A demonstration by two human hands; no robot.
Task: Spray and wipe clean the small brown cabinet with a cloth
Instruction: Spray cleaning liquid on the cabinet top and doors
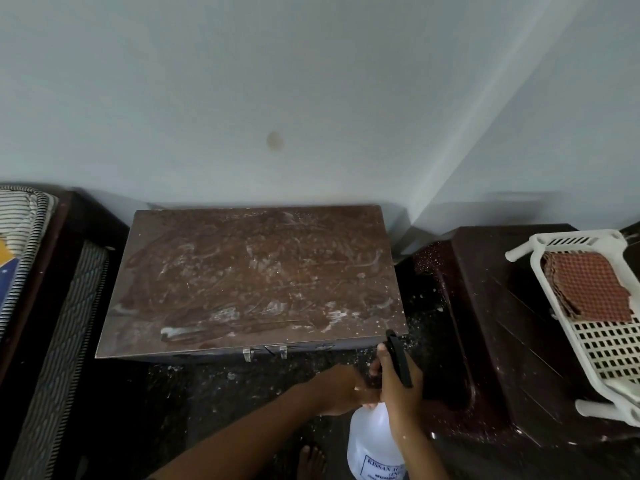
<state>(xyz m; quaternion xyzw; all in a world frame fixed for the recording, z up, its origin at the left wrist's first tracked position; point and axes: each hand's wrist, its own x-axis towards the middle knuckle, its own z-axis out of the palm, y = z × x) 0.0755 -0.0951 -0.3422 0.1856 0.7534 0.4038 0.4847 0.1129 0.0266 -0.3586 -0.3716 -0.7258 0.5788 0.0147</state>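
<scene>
At the far left a bed [34, 271] with a striped mattress runs along the dark speckled floor [207, 393]. Next to it the small brown cabinet [256, 278] stands with its back edge against the pale wall [242, 98]; its top is smeared with white streaks, thickest near the front edge, where two clear handles [247, 354] stick out. The left hand [341, 388] reaches across to the neck of the spray bottle [372, 441], but its fingertips are hidden, so I cannot tell whether it grips. The right hand [398, 386] is curled round the bottle's black spray head, held just off the cabinet's front right corner. On the right a dark stand [485, 306] carries a white basket [606, 348] at its right edge, with a reddish checked cloth [588, 285] lying in the basket's far end
</scene>
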